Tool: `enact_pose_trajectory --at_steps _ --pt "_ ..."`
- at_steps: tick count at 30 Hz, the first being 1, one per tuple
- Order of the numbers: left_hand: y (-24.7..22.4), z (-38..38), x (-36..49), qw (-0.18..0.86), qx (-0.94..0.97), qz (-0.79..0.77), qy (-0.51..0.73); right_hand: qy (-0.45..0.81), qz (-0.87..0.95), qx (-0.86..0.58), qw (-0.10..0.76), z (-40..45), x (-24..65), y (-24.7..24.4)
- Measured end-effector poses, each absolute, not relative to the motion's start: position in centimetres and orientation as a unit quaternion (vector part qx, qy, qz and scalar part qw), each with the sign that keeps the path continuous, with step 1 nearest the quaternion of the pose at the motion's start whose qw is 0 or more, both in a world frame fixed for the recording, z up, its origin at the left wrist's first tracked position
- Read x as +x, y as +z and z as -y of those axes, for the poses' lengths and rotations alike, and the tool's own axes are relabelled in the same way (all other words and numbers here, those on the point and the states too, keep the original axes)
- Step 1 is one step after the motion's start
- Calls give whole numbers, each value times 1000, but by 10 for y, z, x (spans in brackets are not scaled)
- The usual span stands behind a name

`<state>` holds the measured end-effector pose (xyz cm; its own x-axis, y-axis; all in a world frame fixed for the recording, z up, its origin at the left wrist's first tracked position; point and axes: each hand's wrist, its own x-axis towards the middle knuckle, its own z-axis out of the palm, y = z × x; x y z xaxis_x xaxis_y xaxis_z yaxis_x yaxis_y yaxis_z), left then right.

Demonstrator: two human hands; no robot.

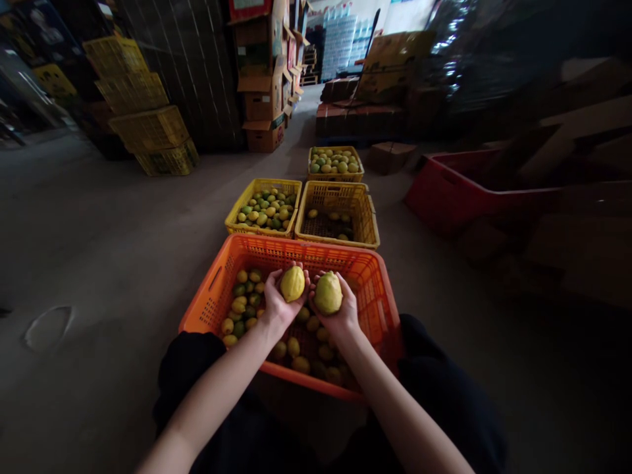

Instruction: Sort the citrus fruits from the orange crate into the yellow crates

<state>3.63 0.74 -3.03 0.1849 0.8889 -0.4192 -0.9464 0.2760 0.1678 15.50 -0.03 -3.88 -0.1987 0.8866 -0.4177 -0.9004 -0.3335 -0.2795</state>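
Above the orange crate (212,280), my left hand (276,299) holds a yellow lemon (293,284), its fingers curled around the fruit from beneath. Close beside it, my right hand (345,309) cups a larger, greener lemon (328,293). The two hands are almost touching. Below them, several yellow and green lemons (239,304) lie in the crate, more thickly at its left side. My forearms hide part of the crate's contents.
Beyond the orange crate stand a yellow crate of lemons (231,220), another holding a few (370,220) and a third, filled one (360,175). A red bin (434,191) is at right. Stacked yellow crates (148,128) and cardboard boxes (259,105) stand behind.
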Motion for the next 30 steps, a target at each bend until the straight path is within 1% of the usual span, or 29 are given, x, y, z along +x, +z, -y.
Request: enact_pose_trajectory --at_steps 9,22,30 --pt "-27 -6 38 748 -66 -238 616 774 -18 -269 573 2 153 -36" --pt "-21 -4 39 699 -58 -320 637 784 -21 -244 571 1 153 -44" --pt "-23 -5 37 736 -79 -258 621 782 -13 -239 575 2 150 -44"
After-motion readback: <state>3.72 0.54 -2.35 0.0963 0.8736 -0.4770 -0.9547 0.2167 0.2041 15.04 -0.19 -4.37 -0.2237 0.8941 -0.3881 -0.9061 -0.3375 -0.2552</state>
